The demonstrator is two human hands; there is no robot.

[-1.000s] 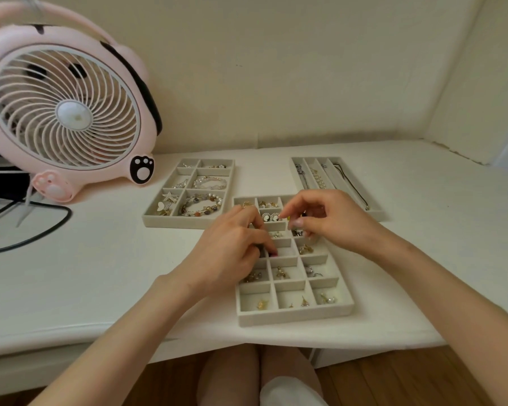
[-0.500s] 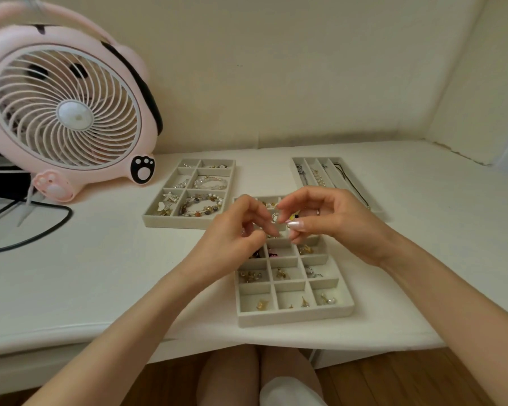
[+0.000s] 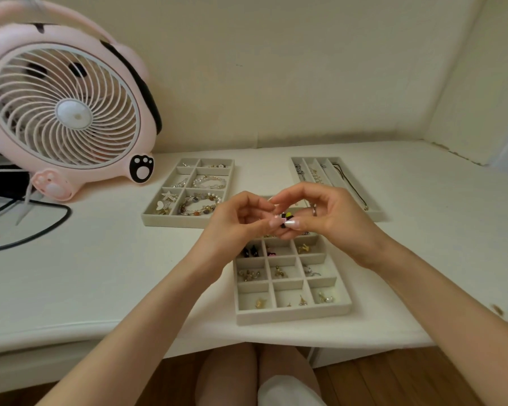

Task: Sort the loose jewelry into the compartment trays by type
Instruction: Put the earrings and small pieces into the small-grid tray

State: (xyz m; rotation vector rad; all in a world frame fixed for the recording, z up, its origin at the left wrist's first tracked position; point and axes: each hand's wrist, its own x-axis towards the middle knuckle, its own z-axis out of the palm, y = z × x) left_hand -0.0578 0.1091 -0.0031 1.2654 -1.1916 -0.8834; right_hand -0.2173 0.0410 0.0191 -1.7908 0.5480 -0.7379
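pinching a small black-and-yellow earring (image 3: 285, 218) between the fingertips of both hands, left (image 3: 238, 221) and right (image 3: 329, 215), just above the tray (image 3: 294, 316); a slip could drop it into the wrong compartment.

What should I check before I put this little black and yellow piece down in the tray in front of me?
1. Piece held securely: ok, the small black and yellow piece is pinched between the fingertips of the left hand and right hand.
2. Hands over the right tray: ok, both are above the far end of the small-compartment tray.
3. Type of piece: cannot tell, too small to make out.
4. Matching compartment: cannot tell, the far rows are hidden by the hands.
5. Room in the near compartments: ok, each holds only a few pieces.
6. Other trays out of the way: ok, the bracelet tray and necklace tray sit apart.
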